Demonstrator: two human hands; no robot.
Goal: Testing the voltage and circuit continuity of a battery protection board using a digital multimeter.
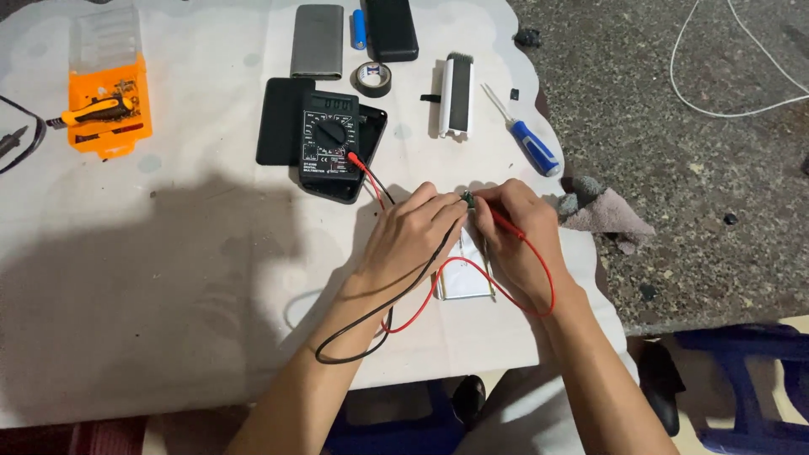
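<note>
Battery pouch (pixel 466 271), flat and silvery, lies on the white table (pixel 194 253) under both hands, with a tiny circuit board (pixel 468 200) at its top edge.

From the head camera: the left hand (pixel 413 236) has its fingers pressed together, apparently pinching the black probe lead (pixel 396 297) down at that board, though the tip itself is hidden. The right hand (pixel 514 240) pinches the red probe (pixel 504 221) at the same spot. Both leads run back to the black multimeter (pixel 330 136), which rests on a dark case.

The two tips look to sit very close together on a small target, so a slip could bridge the contacts and short the cell. The looping leads hang off the near edge by the forearms; a snag there could tug a probe off or drag the meter. A blue screwdriver (pixel 533 145) and a grey rag (pixel 602 212) lie just right of the hands.
</note>
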